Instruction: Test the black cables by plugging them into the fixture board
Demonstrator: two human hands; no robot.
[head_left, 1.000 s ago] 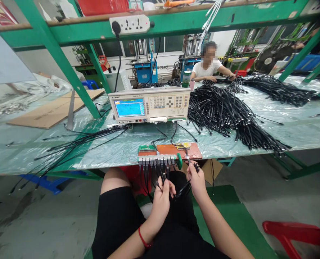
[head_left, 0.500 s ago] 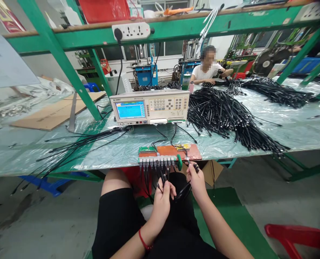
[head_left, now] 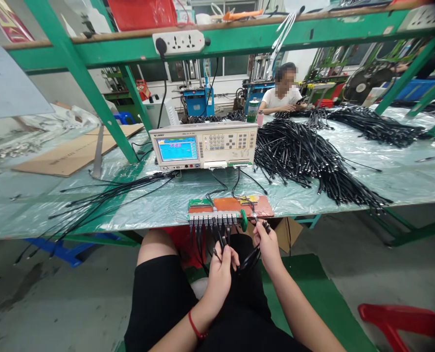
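My left hand (head_left: 221, 266) is closed on several black cables (head_left: 220, 239) just below the bench edge, their plug ends sticking up. My right hand (head_left: 267, 242) pinches the ends of black cables (head_left: 264, 226) close to the small socket at the right of the test board (head_left: 229, 206); whether a plug sits fully in that socket I cannot tell. A loop of cable (head_left: 248, 263) hangs between both hands. Along the board's front edge, a row of sockets (head_left: 213, 218) has several black plugs in it. Behind the board stands a cable tester (head_left: 204, 146) with a lit blue screen.
A big heap of black cables (head_left: 301, 151) lies right of the tester. More cables (head_left: 110, 195) trail off the bench at left, near flat cardboard (head_left: 70, 154). A green frame (head_left: 239, 46) with a power strip (head_left: 178, 42) crosses above. A co-worker (head_left: 284, 95) sits opposite.
The tester's screen now shows large pink characters at its top, where smaller dark text stood before. My hands stay in place. Across the bench, the co-worker's hands have shifted.
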